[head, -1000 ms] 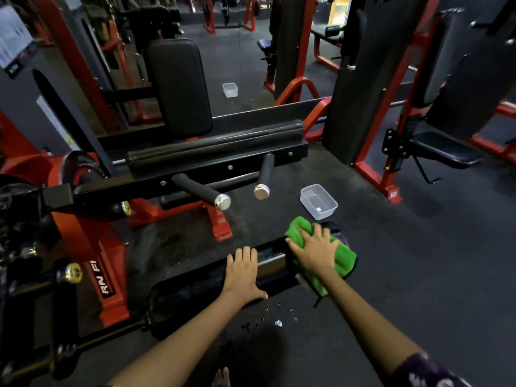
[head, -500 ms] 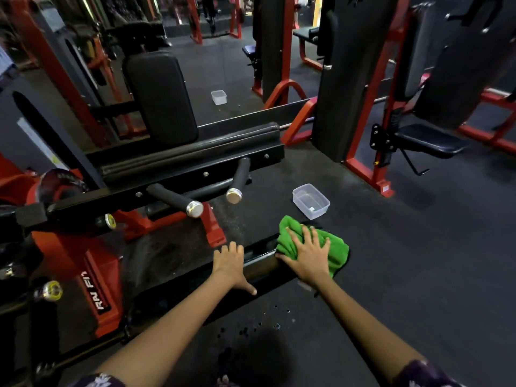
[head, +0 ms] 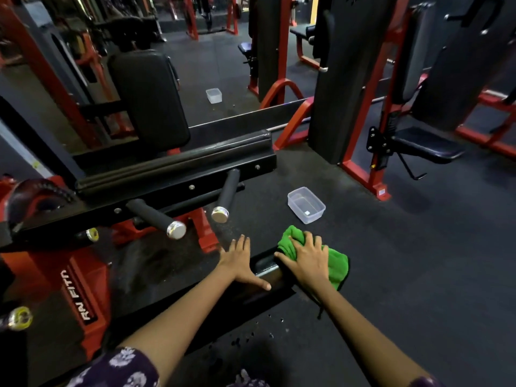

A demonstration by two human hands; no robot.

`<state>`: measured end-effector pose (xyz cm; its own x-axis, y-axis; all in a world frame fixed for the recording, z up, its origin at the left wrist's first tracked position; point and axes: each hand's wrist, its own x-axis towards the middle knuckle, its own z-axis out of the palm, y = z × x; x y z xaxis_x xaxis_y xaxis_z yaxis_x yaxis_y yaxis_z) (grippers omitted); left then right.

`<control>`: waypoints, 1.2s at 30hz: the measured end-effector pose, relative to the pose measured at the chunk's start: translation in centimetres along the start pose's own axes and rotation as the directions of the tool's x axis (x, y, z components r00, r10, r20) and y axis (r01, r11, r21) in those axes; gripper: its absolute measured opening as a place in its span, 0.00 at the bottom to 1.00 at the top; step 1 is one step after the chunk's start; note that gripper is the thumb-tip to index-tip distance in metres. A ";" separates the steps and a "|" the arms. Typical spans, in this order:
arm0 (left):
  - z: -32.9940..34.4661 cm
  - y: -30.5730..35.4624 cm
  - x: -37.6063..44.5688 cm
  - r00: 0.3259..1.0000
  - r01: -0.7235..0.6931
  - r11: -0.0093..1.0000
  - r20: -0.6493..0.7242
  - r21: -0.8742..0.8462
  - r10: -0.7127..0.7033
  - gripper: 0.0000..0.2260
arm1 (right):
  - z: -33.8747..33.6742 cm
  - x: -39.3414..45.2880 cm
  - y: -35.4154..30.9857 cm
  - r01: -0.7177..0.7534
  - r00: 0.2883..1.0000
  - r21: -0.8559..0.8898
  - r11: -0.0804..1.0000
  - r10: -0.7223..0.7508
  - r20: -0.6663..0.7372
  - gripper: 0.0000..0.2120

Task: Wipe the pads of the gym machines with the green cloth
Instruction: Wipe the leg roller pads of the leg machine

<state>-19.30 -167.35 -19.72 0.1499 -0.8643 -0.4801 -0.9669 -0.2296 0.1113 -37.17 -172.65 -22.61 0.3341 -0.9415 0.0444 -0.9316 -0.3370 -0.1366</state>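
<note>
Green cloth (head: 336,263) under right hand (head: 307,258)

A dark rubber floor (head: 418,261) runs through a dim gym, speckled with small wet drops (head: 262,331) at the near edge. On the left stands a red and black machine frame (head: 69,283) with white lettering, two black handles with chrome ends (head: 176,229) jutting from it. A clear plastic tub (head: 306,204) sits on the floor near the middle, and a second tub (head: 214,95) lies farther back. Red steel uprights (head: 363,129) and black weight-stack shrouds (head: 335,93) fill the far right, with more red frames in the dark far background.
</note>
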 end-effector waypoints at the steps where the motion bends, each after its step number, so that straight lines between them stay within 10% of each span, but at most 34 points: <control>1: -0.2 -0.2 0.7 1.000 -0.003 1.000 0.027 -0.020 0.004 0.63 | -0.4 1.1 0.1 -0.067 0.996 0.021 0.998 0.065 0.062 0.32; 6: 0.6 -0.4 2.8 0.979 0.014 0.953 0.200 -0.301 0.049 0.54 | -1.1 4.8 -1.7 -0.168 0.964 -0.074 0.983 0.179 0.194 0.34; 12: 2.3 1.3 1.0 0.998 0.020 0.989 0.054 -0.148 -0.012 0.56 | 0.9 1.0 1.3 0.289 0.957 -0.020 0.957 -0.290 -0.026 0.33; 19: 6.4 6.0 -3.5 0.965 0.185 0.977 -0.209 0.109 -0.160 0.52 | -1.9 5.5 3.8 -0.169 0.957 0.099 0.981 0.140 0.253 0.34; 28: 5.2 6.9 -3.4 0.951 0.205 0.978 -0.228 -0.033 -0.207 0.51 | 1.4 -0.6 7.1 0.516 0.857 0.068 0.854 -0.515 -0.027 0.32; 36: -0.3 4.2 0.8 0.988 0.146 0.985 0.066 -0.096 -0.140 0.62 | -1.5 4.1 2.1 0.037 0.981 0.071 0.997 -0.050 0.186 0.30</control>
<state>-23.15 -169.18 -19.35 0.2701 -0.7922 -0.5472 -0.9104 -0.3952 0.1228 -38.00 -177.25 -21.22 0.4007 -0.9064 -0.1336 -0.9060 -0.3702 -0.2051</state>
